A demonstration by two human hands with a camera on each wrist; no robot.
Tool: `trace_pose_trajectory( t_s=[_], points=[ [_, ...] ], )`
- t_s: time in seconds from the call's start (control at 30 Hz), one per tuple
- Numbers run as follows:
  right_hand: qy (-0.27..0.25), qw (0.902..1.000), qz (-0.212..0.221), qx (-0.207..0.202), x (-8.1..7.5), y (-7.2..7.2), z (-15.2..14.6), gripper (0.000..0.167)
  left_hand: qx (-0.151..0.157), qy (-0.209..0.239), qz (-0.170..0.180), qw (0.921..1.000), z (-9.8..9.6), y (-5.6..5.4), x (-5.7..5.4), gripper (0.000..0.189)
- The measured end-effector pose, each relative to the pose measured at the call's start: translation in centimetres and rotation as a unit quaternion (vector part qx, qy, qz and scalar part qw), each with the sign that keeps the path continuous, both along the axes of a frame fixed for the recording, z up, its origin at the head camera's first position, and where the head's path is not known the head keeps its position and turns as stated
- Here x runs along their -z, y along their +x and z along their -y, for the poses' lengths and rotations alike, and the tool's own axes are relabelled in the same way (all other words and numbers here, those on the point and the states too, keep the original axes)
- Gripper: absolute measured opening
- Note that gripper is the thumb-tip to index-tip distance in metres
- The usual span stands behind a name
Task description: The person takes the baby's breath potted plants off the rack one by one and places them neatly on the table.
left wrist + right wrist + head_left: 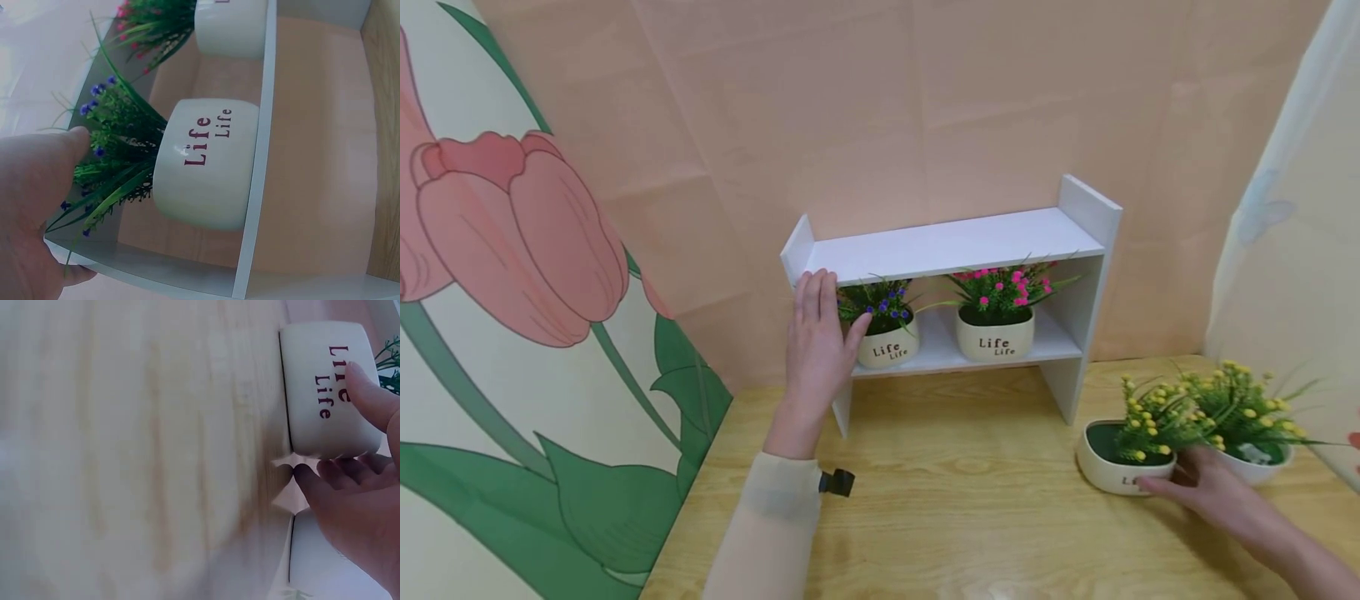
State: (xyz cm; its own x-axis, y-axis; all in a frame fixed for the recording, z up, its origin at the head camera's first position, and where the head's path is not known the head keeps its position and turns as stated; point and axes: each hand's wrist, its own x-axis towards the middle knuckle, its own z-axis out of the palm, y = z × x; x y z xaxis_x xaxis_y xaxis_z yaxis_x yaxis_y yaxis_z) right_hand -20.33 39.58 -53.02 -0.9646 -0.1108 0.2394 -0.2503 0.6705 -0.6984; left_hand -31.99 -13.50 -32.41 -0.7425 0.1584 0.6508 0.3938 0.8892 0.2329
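Note:
My left hand rests at the left front corner of a small white shelf, fingers straight and thumb spread. Just beside it on the middle board stands a cream pot with blue-purple flowers, lettered "Life". A matching pot with pink flowers sits further right on the same board. On the table, right of the shelf, my right hand holds a cream pot with yellow flowers, thumb on its lettered front and fingers along its side. Another yellow-flowered pot stands right behind that hand.
The wooden table carries the shelf and both yellow-flowered pots. Behind the shelf hangs a pinkish-beige cloth. A panel with a large printed tulip borders the left side, and a pale panel the right.

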Motion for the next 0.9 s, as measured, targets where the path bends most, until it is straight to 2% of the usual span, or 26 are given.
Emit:
trace_pose_trajectory(
  t_s=[0.07, 0.13, 0.33, 0.5, 0.73, 0.9],
  points=[
    [-0.016, 0.9995, -0.022, -0.012, 0.3, 0.1, 0.1, 0.074, 0.0, 0.0, 0.002, 1.0, 0.0, 0.0, 0.0, 0.081],
    [-0.02, 0.9994, -0.024, -0.016, 0.4, 0.4, 0.2, 0.081, 0.0, 0.0, 0.001, 1.0, 0.0, 0.0, 0.0, 0.081],
    [-0.027, 0.9989, 0.038, 0.004, -0.5, 1.4, 0.4, 0.098, 0.005, 0.002, -0.005, 1.0, 0.1, 0.0, 0.1, 0.08],
    [-0.032, 0.9976, 0.061, 0.009, -1.2, 2.0, 0.8, 0.099, 0.004, -0.002, -0.007, 1.0, 0.1, 0.0, 0.1, 0.08],
    [-0.065, 0.986, 0.153, 0.009, -2.8, 2.2, 1.1, 0.1, 0.005, -0.005, -0.017, 0.9998, 0.2, -0.1, 0.2, 0.081],
    [-0.047, 0.988, 0.146, 0.015, -3.2, 3.1, 1.4, 0.099, 0.005, -0.005, -0.02, 0.9998, 0.2, -0.1, 0.1, 0.081]
  ],
)
